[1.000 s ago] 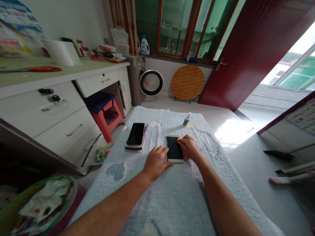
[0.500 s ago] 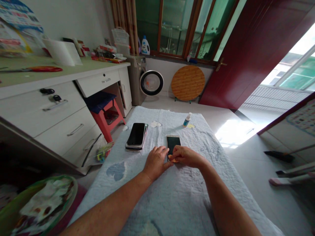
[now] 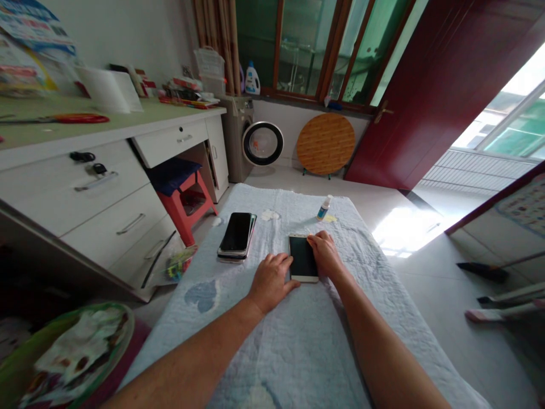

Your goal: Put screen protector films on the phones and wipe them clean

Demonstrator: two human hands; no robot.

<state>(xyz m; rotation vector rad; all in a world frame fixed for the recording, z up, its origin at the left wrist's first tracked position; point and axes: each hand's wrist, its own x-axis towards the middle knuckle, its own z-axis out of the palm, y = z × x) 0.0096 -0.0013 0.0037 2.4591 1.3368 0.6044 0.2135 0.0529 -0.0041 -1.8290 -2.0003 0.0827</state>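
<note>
A smartphone [image 3: 303,258] with a dark screen and a pale gold frame lies face up on the cloth-covered table. My left hand [image 3: 271,278] holds it at the left edge, fingertips on the side and thumb by the lower left corner. At the phone's upper right corner, my right hand [image 3: 327,253] pinches a small orange piece [image 3: 310,239], mostly hidden by the fingers; its kind cannot be made out. To the left rests a stack of several phones [image 3: 237,233], the top one black. A small spray bottle [image 3: 324,208] with a white cap stands beyond the phone.
A light blue cloth [image 3: 272,341] covers the table. At left are a white desk [image 3: 106,210], a red stool [image 3: 183,199] and a full waste bin [image 3: 128,341]. Behind stand a washing machine with its door [image 3: 263,144] open and a round wooden tabletop [image 3: 326,143].
My right hand has moved from the phone's lower part up to its upper right corner, with the orange piece. More of the screen shows. My left hand has stayed in place.
</note>
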